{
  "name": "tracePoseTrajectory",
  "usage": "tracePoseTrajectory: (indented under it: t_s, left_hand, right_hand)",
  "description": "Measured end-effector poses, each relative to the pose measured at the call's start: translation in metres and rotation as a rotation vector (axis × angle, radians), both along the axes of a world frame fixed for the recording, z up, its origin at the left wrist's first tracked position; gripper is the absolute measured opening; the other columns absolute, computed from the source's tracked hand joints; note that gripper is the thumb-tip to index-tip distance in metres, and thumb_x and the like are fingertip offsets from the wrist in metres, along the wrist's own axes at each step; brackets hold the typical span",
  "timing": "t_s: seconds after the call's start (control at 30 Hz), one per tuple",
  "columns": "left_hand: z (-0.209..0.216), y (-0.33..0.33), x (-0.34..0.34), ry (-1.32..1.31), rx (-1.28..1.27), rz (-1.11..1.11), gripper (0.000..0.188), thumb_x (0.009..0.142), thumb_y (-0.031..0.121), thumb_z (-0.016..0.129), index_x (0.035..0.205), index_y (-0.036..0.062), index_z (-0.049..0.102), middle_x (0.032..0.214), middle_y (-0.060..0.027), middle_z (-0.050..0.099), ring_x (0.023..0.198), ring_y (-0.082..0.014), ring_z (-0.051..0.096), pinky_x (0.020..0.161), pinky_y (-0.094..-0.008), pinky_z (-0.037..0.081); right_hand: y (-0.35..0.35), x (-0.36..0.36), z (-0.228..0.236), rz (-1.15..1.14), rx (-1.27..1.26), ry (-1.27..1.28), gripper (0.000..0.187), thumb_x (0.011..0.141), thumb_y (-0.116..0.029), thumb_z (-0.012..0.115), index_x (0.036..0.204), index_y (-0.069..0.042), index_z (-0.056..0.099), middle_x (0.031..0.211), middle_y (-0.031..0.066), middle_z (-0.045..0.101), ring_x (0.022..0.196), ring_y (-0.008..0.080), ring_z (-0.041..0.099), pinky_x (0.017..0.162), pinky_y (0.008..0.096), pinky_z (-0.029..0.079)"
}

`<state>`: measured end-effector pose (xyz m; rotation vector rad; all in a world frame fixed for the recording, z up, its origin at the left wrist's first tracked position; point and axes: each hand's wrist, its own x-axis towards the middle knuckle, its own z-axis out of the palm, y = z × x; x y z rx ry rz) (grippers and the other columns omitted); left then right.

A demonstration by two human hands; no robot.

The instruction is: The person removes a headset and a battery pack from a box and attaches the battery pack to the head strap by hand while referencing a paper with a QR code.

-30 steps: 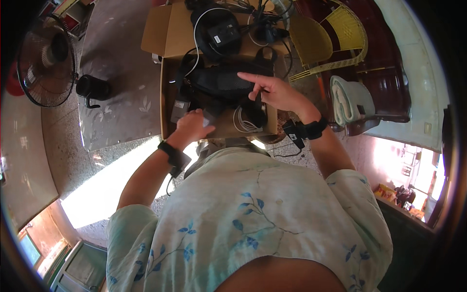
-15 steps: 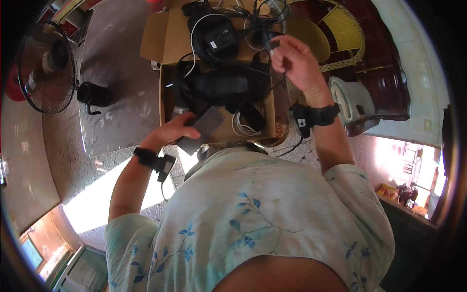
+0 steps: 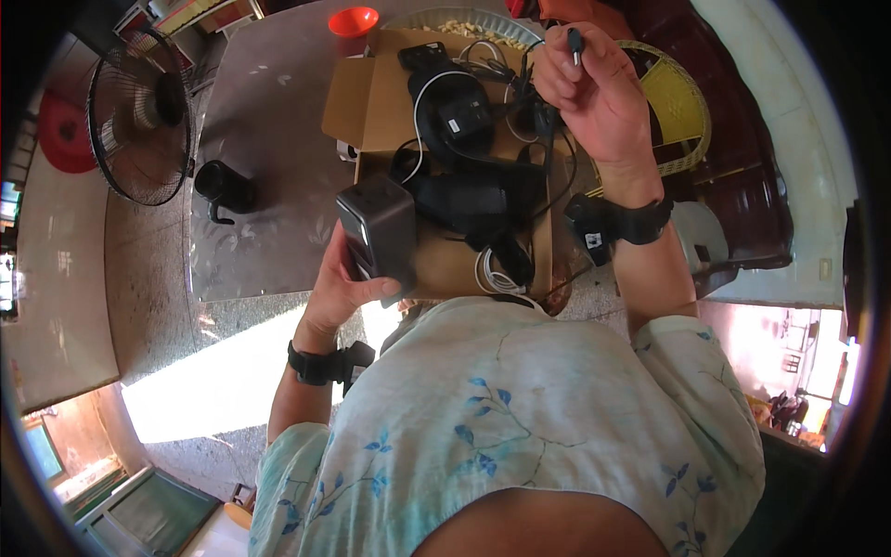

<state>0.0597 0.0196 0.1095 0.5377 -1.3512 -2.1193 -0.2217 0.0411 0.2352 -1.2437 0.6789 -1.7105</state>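
Speckled floor with a bright patch of sunlight (image 3: 223,381) spreads at our left, below one grey-brown table (image 3: 269,121) patterned with pale leaves. On or around it we count one black wire-caged fan (image 3: 139,116), one black cylindrical mug with a handle (image 3: 225,188), one glossy orange-red bowl (image 3: 354,21) and one shallow metallic tray (image 3: 408,20) of pale pieces; beyond our right side stands one yellow woven chair (image 3: 682,111). One open brown cardboard box (image 3: 441,269) sits just before our torso. We see one black padded bundle (image 3: 473,200) and one coil of white cable (image 3: 497,278) inside it, and one rounded black device (image 3: 445,125) toward its far side; the tangled dark cords nearby overlap too much for us to count. Our two hands are in view, each wrist wearing one black strap. Our left hand (image 3: 336,290) is partly closed around one dark grey, box-shaped block (image 3: 379,227), thumb across its lower end and fingers mostly hidden behind; the block is tilted, raised over the box's left near corner. Our left forearm rises from the lower edge, wrist low. Our right arm reaches farther out, and our right hand (image 3: 603,107) is lifted past the box's right far corner, fingers curled into a close pinch on one black plug with a metallic tip (image 3: 575,45).
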Motion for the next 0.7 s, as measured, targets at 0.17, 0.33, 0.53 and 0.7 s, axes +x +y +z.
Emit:
tracePoseTrajectory:
  t_s: [0.17,0.33,0.53,0.7]
  left_hand:
    - [0.011,0.001,-0.001,-0.003,-0.154,0.029,0.079,0.056,-0.001,0.074,0.123,0.0051,0.033,0.11,-0.0035,0.049,0.1,-0.0127,0.047,0.086,-0.0276,0.039]
    - [0.016,-0.001,-0.012,-0.229,-0.679,0.259,0.08,0.055,0.01,0.074,0.124,0.0026,0.034,0.11,-0.0102,0.047,0.101,-0.0209,0.048,0.086,-0.0313,0.039]
    - [0.005,-0.002,-0.018,-0.298,-0.689,0.401,0.078,0.054,0.013,0.074,0.122,0.0027,0.036,0.111,-0.0138,0.045,0.1,-0.0262,0.048,0.085,-0.0333,0.04]
    - [0.015,-0.005,-0.022,-0.283,-0.839,0.394,0.077,0.055,0.012,0.074,0.122,0.003,0.036,0.111,-0.0137,0.045,0.1,-0.0257,0.049,0.084,-0.0336,0.041]
  right_hand:
    - [0.009,0.042,0.002,-0.138,0.208,0.48,0.007,0.08,-0.009,0.058,0.078,-0.003,0.059,0.061,-0.0044,0.05,0.053,0.0019,0.042,0.046,0.0174,0.034]
    - [0.014,0.075,-0.006,-0.169,0.253,0.692,0.012,0.075,-0.01,0.061,0.071,0.0,0.058,0.062,0.0011,0.056,0.057,0.0047,0.049,0.052,0.0205,0.041]
    - [0.012,0.068,-0.009,-0.144,0.339,0.815,0.013,0.075,-0.009,0.062,0.067,-0.001,0.056,0.059,-0.0024,0.051,0.054,0.0025,0.043,0.048,0.0191,0.035]
    - [0.008,0.064,-0.016,-0.157,0.304,0.856,0.013,0.074,-0.01,0.062,0.068,-0.001,0.056,0.059,-0.002,0.052,0.054,0.0027,0.043,0.048,0.0193,0.035]
